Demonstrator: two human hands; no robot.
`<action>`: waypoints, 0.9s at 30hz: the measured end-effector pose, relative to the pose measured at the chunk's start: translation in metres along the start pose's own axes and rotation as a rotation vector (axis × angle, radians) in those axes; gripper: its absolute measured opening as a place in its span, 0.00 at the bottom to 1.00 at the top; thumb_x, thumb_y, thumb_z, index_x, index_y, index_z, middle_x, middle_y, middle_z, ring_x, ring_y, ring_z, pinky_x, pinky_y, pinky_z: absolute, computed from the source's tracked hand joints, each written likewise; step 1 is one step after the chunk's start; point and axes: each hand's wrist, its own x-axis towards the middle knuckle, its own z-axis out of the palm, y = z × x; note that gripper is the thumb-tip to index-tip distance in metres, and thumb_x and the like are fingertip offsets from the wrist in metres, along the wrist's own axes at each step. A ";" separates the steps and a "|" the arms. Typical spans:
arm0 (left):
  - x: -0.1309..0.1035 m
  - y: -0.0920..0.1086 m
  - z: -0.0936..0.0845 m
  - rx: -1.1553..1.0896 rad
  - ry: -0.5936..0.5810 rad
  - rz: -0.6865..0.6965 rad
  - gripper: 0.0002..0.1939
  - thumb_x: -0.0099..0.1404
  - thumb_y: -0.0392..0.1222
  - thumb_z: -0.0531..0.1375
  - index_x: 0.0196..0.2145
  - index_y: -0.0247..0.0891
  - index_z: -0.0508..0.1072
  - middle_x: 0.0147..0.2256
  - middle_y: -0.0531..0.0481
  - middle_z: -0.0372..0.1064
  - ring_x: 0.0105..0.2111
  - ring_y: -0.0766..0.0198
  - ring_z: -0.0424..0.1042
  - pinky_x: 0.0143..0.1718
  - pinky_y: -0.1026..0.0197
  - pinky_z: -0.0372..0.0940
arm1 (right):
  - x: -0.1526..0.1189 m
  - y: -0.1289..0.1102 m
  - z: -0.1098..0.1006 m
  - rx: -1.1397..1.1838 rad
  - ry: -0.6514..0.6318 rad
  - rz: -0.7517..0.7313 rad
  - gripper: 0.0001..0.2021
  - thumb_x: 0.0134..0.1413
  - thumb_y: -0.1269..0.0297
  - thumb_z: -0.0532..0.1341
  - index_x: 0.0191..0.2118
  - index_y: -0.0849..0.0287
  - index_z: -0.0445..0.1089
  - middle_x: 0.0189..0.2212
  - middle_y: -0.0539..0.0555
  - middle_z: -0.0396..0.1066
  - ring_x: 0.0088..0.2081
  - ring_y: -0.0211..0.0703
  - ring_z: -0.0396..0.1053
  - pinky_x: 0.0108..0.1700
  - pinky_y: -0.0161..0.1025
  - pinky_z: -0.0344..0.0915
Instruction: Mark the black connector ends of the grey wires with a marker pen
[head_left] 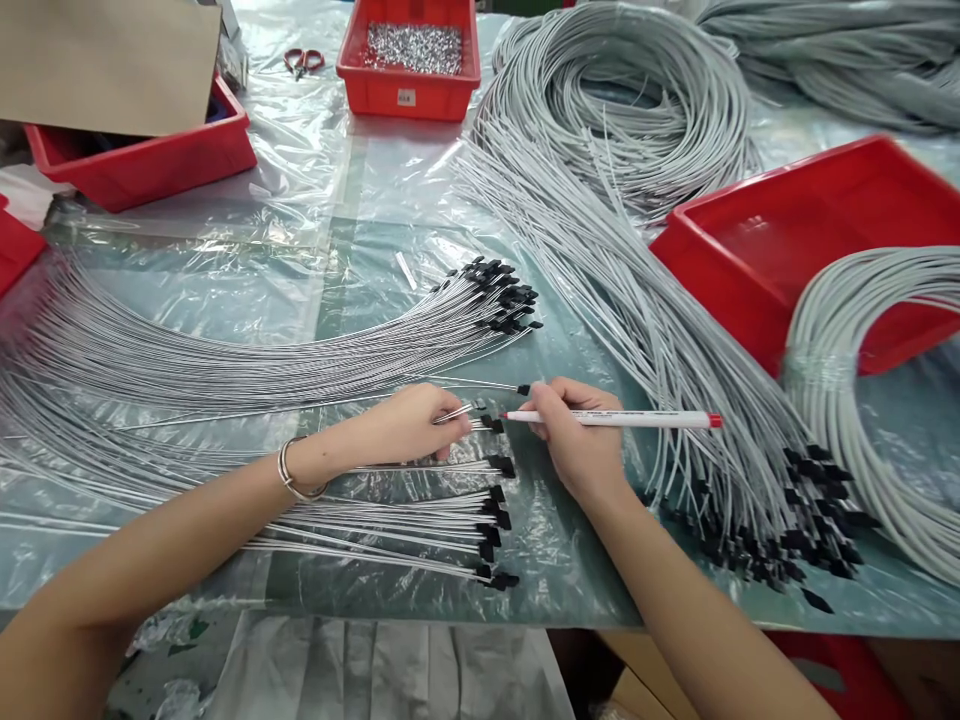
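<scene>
Both forearms reach in from the bottom edge over a plastic-covered table [360, 190]. On the left wrist sits a bracelet [294, 472]. That left hand [409, 425] is curled narrow, pinching one thin grey wire [459, 411] just behind its black tip. Close beside it, the right hand [574, 440] grips a white pen with a red cap [615, 419], its point touching the wire's end. Below the left hand lies a row of black-tipped wires [420, 515]; above it fans a larger bundle [300, 350]. Right of the pen hand lie grey cable coils [675, 330] and a red tray [795, 230].
</scene>
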 end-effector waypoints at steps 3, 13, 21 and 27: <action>-0.001 0.000 0.000 -0.029 0.029 0.005 0.15 0.64 0.52 0.49 0.34 0.37 0.65 0.17 0.58 0.54 0.15 0.73 0.50 0.16 0.67 0.46 | 0.002 -0.006 -0.005 0.240 0.077 0.018 0.16 0.48 0.64 0.61 0.14 0.60 0.62 0.10 0.45 0.54 0.14 0.30 0.48 0.19 0.33 0.49; -0.003 0.001 0.004 -0.088 0.089 0.004 0.15 0.64 0.54 0.50 0.32 0.38 0.62 0.17 0.59 0.53 0.16 0.73 0.51 0.16 0.68 0.46 | 0.000 -0.002 -0.003 0.166 0.042 0.053 0.14 0.52 0.59 0.60 0.21 0.61 0.67 0.11 0.46 0.56 0.15 0.31 0.51 0.18 0.32 0.47; 0.002 -0.005 0.003 -0.186 0.033 0.041 0.15 0.64 0.53 0.51 0.36 0.37 0.63 0.25 0.51 0.71 0.17 0.72 0.57 0.19 0.67 0.52 | -0.004 -0.007 -0.002 -0.155 -0.006 -0.046 0.18 0.58 0.52 0.53 0.32 0.61 0.72 0.23 0.53 0.73 0.14 0.32 0.57 0.17 0.33 0.54; 0.003 -0.007 0.004 -0.219 0.061 0.045 0.16 0.64 0.54 0.51 0.34 0.37 0.63 0.22 0.52 0.69 0.19 0.71 0.60 0.21 0.68 0.53 | -0.007 0.001 -0.003 -0.293 -0.049 -0.151 0.16 0.58 0.55 0.53 0.33 0.60 0.72 0.23 0.51 0.72 0.16 0.33 0.58 0.29 0.36 0.62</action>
